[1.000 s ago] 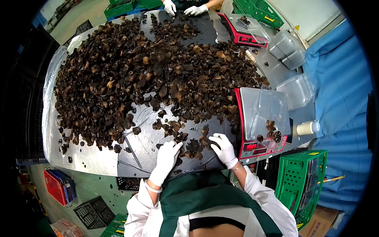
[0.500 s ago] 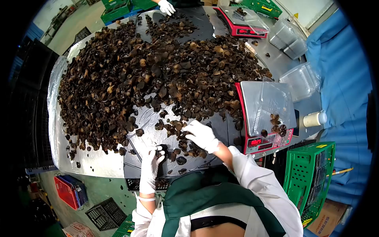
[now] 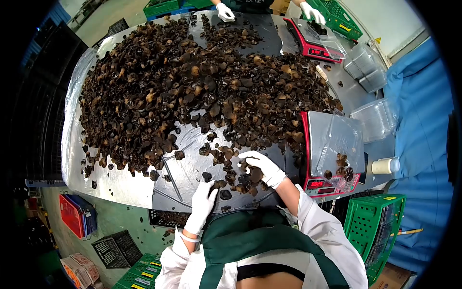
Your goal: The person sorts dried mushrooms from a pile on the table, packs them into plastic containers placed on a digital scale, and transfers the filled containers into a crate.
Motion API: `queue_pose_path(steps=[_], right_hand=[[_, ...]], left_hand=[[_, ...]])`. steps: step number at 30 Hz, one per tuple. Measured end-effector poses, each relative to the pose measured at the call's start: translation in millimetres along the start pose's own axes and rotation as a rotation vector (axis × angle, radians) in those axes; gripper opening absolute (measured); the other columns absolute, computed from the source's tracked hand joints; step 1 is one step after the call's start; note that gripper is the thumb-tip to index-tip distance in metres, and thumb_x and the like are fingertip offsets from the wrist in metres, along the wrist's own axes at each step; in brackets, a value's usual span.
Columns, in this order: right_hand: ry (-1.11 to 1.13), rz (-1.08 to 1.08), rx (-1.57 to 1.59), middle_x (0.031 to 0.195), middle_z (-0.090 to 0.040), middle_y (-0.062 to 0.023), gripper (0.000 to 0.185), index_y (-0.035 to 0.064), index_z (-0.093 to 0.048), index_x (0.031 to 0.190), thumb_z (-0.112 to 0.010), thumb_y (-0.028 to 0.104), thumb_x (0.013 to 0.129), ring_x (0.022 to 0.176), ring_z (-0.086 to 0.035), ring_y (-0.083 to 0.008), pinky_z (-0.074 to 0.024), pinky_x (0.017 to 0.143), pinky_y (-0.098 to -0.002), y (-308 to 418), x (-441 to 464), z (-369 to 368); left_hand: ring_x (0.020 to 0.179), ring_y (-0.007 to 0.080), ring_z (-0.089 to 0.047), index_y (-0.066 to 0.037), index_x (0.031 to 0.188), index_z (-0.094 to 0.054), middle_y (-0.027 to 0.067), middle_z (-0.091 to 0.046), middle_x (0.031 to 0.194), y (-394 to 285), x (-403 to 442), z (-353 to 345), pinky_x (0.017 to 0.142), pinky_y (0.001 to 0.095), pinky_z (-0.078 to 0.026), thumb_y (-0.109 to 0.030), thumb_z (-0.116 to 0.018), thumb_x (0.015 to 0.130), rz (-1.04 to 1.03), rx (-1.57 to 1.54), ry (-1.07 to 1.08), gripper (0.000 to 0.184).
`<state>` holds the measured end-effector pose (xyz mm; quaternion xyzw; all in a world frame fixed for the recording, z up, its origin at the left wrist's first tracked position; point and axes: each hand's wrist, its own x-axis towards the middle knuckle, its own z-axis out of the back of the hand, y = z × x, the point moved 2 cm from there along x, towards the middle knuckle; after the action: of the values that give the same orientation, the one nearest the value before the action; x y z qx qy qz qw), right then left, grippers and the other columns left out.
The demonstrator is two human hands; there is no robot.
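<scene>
White gloves cover both of my hands at the near edge of the table. My left hand (image 3: 204,201) has its fingertips pinched at small dark pieces of fungus. My right hand (image 3: 263,168) curls around a brown fungus piece (image 3: 252,175), over a small loose group of pieces. Beyond them spreads a large heap of dark brown fungus (image 3: 192,86). To the right, a red scale (image 3: 332,144) bears a clear plastic container with a few fungus pieces (image 3: 342,166) in it.
Across the table, a co-worker's gloved hands (image 3: 225,12) are near a second red scale (image 3: 317,43). Clear containers (image 3: 368,67) are stacked at the right, with a white cup (image 3: 383,166) nearer. Green crates (image 3: 373,231) stand at the lower right; black crates (image 3: 117,249) lie on the floor.
Against the last frame, my left hand has moved right toward the small pieces, and my right hand now curls around a piece. One co-worker hand has come over the far scale with dark pieces.
</scene>
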<state>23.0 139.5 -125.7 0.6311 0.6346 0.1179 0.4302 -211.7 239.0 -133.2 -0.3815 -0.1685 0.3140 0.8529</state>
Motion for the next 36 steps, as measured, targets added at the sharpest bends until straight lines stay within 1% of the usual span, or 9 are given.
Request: queue_pose_path(steps=[2, 4, 7, 10, 14, 18, 25, 29, 36], right_hand=[[0.012, 0.025, 0.049, 0.104, -0.064, -0.0037, 0.023, 0.0027, -0.063, 0.11, -0.057, 0.013, 0.09, 0.098, -0.059, -0.0134, -0.0484, 0.079, -0.0272, 7.6, -4.9, -9.3], [0.024, 0.053, 0.103, 0.105, -0.064, -0.0031, 0.024, 0.0033, -0.062, 0.112, -0.055, 0.014, 0.091, 0.1, -0.058, -0.0139, -0.0487, 0.079, -0.0282, 11.6, -6.1, -19.3], [-0.029, 0.539, -1.09, 0.11, -0.062, -0.0075, 0.027, 0.0143, -0.062, 0.114, -0.056, 0.019, 0.088, 0.098, -0.061, -0.0235, -0.0501, 0.079, -0.0321, 8.6, 0.6, -37.5], [-0.077, 0.409, -1.808, 0.096, -0.054, -0.0096, 0.029, 0.0178, -0.062, 0.108, -0.065, 0.02, 0.079, 0.081, -0.06, -0.0261, -0.0523, 0.066, -0.0353, -13.3, 0.1, -65.4], [-0.036, 0.307, -2.021, 0.095, -0.05, -0.0123, 0.017, 0.0152, -0.057, 0.1, -0.055, 0.018, 0.083, 0.08, -0.06, -0.0266, -0.0522, 0.06, -0.038, -41.9, 10.9, -70.2], [-0.211, 0.463, -1.754, 0.089, -0.056, -0.0106, 0.01, 0.0127, -0.06, 0.091, -0.057, 0.012, 0.081, 0.075, -0.062, -0.0261, -0.0512, 0.064, -0.0357, -30.6, 15.2, -50.5], [0.039, 0.238, 0.001, 0.103, -0.062, -0.006, 0.022, 0.0014, -0.059, 0.107, -0.051, 0.015, 0.093, 0.097, -0.058, -0.0141, -0.0441, 0.089, -0.0283, -4.9, -20.5, -34.7], [-0.05, 0.107, 0.431, 0.098, -0.063, -0.0115, 0.02, 0.0069, -0.057, 0.104, -0.047, 0.022, 0.095, 0.077, -0.064, -0.021, -0.0522, 0.054, -0.0263, -4.4, -53.2, -32.3], [-0.424, 0.36, 0.25, 0.089, -0.06, -0.0057, 0.013, 0.0125, -0.055, 0.099, -0.046, 0.02, 0.096, 0.054, -0.046, -0.0105, -0.0405, 0.049, -0.0209, 57.7, -139.1, -20.5]], left_hand=[[0.076, 0.0208, -0.06, -0.003, 0.106, -0.061, 0.0075, -0.063, 0.085, 18.2, -0.8, -3.3, 0.068, 0.0296, -0.047, -0.014, -0.06, 0.088, 0.081, -0.329, -0.014, 0.021], [0.064, 0.0117, -0.053, -0.004, 0.101, -0.062, 0.0022, -0.061, 0.078, 13.5, 1.7, 13.0, 0.059, 0.0243, -0.041, -0.021, -0.054, 0.093, 0.644, -0.755, 0.228, 0.02], [0.059, 0.0083, -0.047, -0.004, 0.095, -0.06, 0.0007, -0.059, 0.076, 21.2, -0.1, 13.0, 0.056, 0.022, -0.037, -0.026, -0.051, 0.095, 0.658, -0.999, 0.205, 0.024], [0.064, 0.0109, -0.05, -0.004, 0.095, -0.059, 0.0031, -0.06, 0.081, 22.5, -3.3, 13.6, 0.06, 0.0239, -0.041, -0.027, -0.051, 0.094, 0.669, -1.199, 0.152, 0.025], [0.077, 0.0139, -0.058, -0.006, 0.105, -0.06, 0.0036, -0.064, 0.093, 20.7, -9.9, 22.9, 0.067, 0.0258, -0.045, -0.032, -0.053, 0.092, 0.699, -1.197, 0.172, 0.03], [0.087, 0.0155, -0.061, -0.008, 0.113, -0.058, 0.0032, -0.065, 0.104, 13.4, -15.6, 32.9, 0.073, 0.0304, -0.047, -0.033, -0.053, 0.092, 0.718, -1.184, 0.176, 0.033], [0.1, 0.0238, -0.062, -0.005, 0.119, -0.055, 0.0114, -0.064, 0.108, -24.4, 5.8, 29.8, 0.082, 0.034, -0.051, -0.035, -0.05, 0.095, 0.646, -1.468, 0.205, 0.039], [0.104, 0.0273, -0.061, -0.004, 0.12, -0.054, 0.0146, -0.061, 0.115, -51.4, 27.1, 10.9, 0.087, 0.0378, -0.051, -0.033, -0.047, 0.097, 0.636, -1.622, 0.279, 0.038], [0.11, 0.0287, -0.059, -0.003, 0.123, -0.052, 0.0147, -0.06, 0.12, -142.2, 60.4, -35.9, 0.092, 0.0408, -0.049, -0.03, -0.044, 0.098, 0.535, -1.745, 0.536, 0.037]])
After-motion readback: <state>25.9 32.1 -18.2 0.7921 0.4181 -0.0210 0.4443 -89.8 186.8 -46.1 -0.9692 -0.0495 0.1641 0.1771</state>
